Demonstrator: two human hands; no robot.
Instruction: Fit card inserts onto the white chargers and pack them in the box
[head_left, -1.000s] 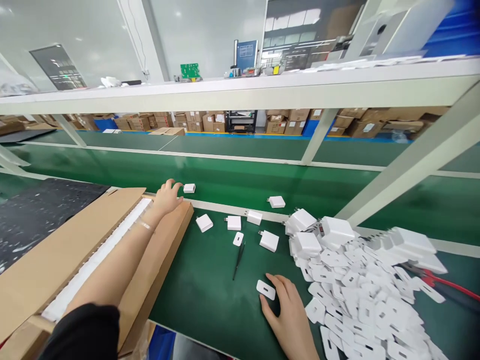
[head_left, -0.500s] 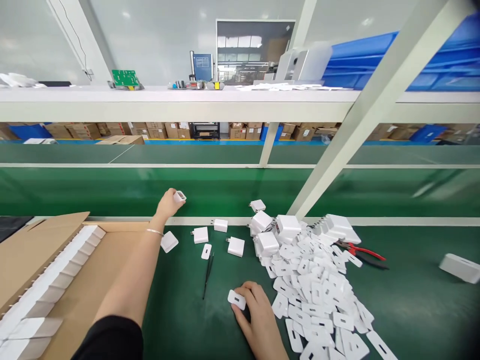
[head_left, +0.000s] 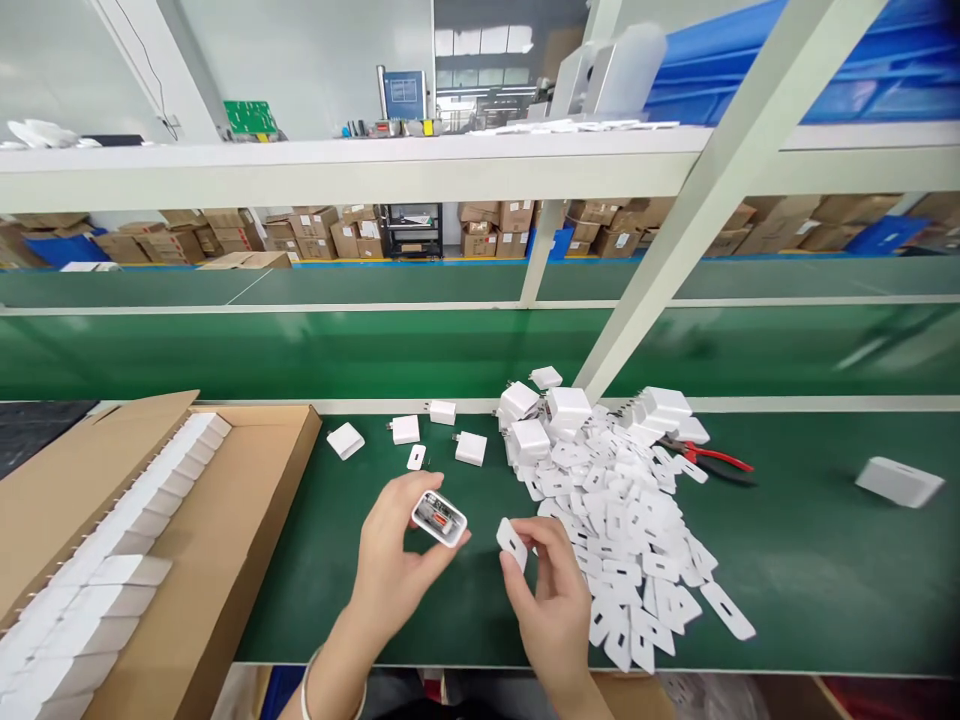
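Observation:
My left hand grips a white charger housing whose uncovered end faces me, with circuit parts visible inside. Just to its right, my right hand pinches a white cover plate with a small dark slot, held tilted and apart from the housing. Beyond the hands, several white chargers with prongs lie on the green work surface, beside one loose cover plate. A large heap of white cover plates spreads to the right of my right hand, with white chargers at its far edge.
At left stands an open cardboard box holding a row of white chargers. Red-handled pliers lie right of the heap. A single white block sits far right. A slanted white post rises behind the heap.
My left hand has come back toward me from the far edge with the charger housing. My right hand has lifted the cover plate and tilted it. The view has tipped downward.

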